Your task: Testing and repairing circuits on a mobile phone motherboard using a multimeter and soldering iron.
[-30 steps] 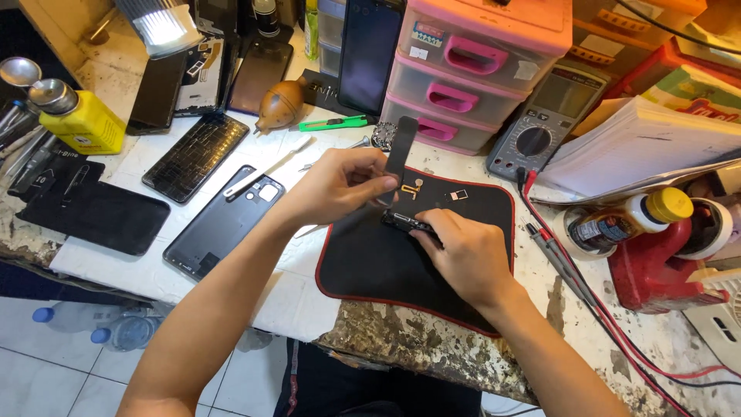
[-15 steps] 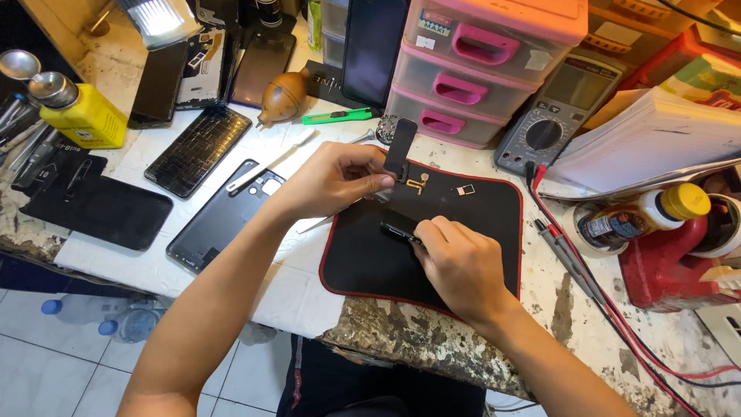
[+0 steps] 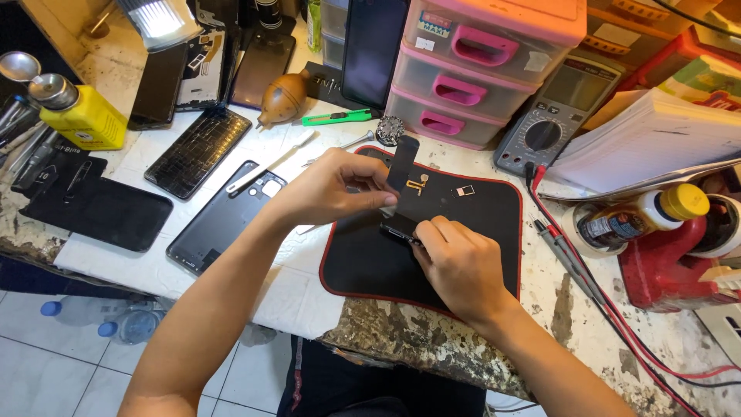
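Note:
Both my hands work over a black mat with a red rim. My left hand pinches a small part at its fingertips, right above a small black phone component. My right hand is closed on that black component and presses it against the mat. A black flat strip stands up behind my left fingers. Two tiny parts, a gold one and a silver one, lie on the mat just beyond my hands.
Left of the mat lie a dark phone back cover, a cracked phone screen and a black sheet. Behind stand pink drawers, a multimeter with red leads, a yellow bottle and a green cutter.
My left hand has drawn slightly back and down toward the component under my right hand. My right hand has stayed on the mat, with only a small shift.

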